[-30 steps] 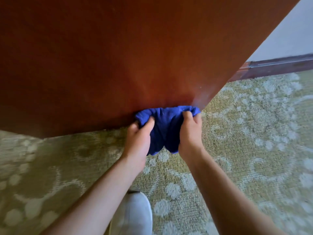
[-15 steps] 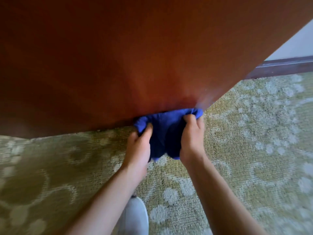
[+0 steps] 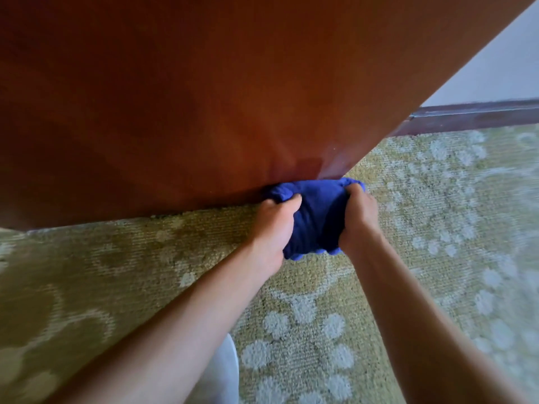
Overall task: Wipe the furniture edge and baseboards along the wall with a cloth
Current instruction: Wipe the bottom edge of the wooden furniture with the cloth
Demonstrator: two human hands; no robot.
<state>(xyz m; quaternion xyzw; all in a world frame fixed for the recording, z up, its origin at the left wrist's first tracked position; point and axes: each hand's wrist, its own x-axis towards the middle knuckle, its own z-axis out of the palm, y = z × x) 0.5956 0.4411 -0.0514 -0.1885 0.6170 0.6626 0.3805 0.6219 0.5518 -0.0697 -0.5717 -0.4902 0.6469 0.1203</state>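
left hand (image 3: pixel 272 225) and right hand (image 3: pixel 360 217) gripping blue cloth (image 3: pixel 316 214), pressed against cabinet corner (image 3: pixel 329 170)

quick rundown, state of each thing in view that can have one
blue cloth: bunched, pressed against the furniture's bottom corner
left hand: grips the cloth
right hand: grips the cloth
wooden furniture: standing on the carpet
baseboard: along the wall, untouched

Both bare forearms reach forward and down from the bottom edge, converging near centre. Left hand (image 3: pixel 272 225) curled, thumb on top, gripping the cloth (image 3: pixel 318 217) from its left side. Right hand (image 3: pixel 360 220) curled, fingers hooked over the cloth's upper right end. Hands close together, not touching.
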